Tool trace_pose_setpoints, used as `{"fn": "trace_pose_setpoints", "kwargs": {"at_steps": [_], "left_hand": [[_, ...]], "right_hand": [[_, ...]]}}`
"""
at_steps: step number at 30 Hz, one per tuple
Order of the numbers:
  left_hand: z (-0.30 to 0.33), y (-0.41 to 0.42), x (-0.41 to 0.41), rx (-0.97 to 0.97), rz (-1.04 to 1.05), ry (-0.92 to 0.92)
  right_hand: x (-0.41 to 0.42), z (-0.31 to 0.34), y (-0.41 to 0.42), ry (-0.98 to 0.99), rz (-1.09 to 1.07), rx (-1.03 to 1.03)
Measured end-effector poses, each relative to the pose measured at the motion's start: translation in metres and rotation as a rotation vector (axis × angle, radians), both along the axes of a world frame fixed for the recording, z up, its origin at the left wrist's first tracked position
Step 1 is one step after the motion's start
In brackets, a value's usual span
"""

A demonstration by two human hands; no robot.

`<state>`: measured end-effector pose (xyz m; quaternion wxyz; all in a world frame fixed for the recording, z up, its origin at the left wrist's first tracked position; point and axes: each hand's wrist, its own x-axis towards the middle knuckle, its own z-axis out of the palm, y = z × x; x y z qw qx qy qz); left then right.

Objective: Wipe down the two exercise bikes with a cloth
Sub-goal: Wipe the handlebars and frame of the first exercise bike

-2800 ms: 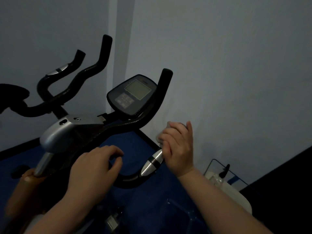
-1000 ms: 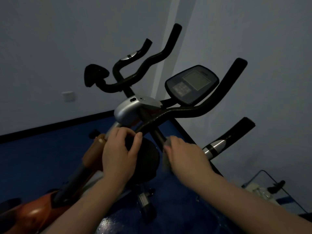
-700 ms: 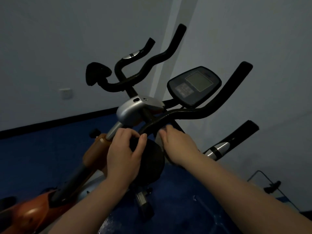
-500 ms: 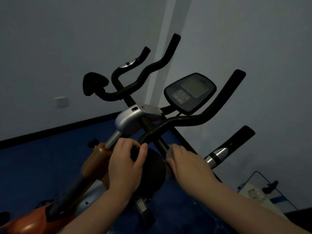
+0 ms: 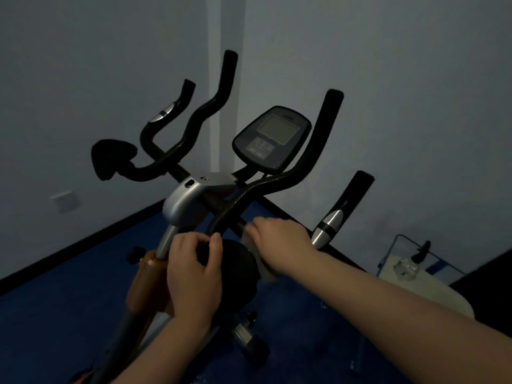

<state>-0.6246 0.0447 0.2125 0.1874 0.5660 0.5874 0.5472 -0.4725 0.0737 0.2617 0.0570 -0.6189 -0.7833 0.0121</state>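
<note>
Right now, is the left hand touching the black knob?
Touching. The head view shows the left hand gripping the black knob, fingers and thumb curled over its top edge with no gap.

Dim light, so finishes are read loosely. Handlebar (image 5: pixel 266 187): black, faintly textured coat with small glossy glints along the bend; its upright ends look like matt foam or rubber sleeves. Grip sensor (image 5: pixel 329 225) on the right bar: polished metal, bright and smooth, with a black band. Stem housing (image 5: pixel 182 200): silver-grey, smooth, satin sheen, probably plastic. Console (image 5: pixel 273 139): dark, smooth plastic shell with a dull grey screen. Frame cover (image 5: pixel 146 284): orange, smooth, slightly glossy. Round black pad (image 5: pixel 238 261): matt. Cloth (image 5: pixel 266 268) under the right hand (image 5: pixel 277 234): pale, soft, blurred. Floor (image 5: pixel 69 300): blue with wet-looking shine near the bottom edge. Wall (image 5: pixel 415 106): matt paint.
</note>
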Motion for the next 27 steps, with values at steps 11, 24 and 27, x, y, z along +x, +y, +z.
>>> {"fn": "trace_pose_setpoints", "kwargs": {"at_steps": [11,24,27], "left_hand": [[0.001,-0.001,0.001,-0.008,0.001,-0.017],[0.056,0.016,0.055,0.082,-0.351,0.251],[0.05,0.021,0.06,-0.053,-0.31,0.432]], "right_hand": [[0.0,0.0,-0.001,0.074,-0.074,0.032],[0.134,0.019,-0.032,-0.069,0.235,0.458],[0.089,-0.013,-0.033,0.265,0.007,0.562]]}}
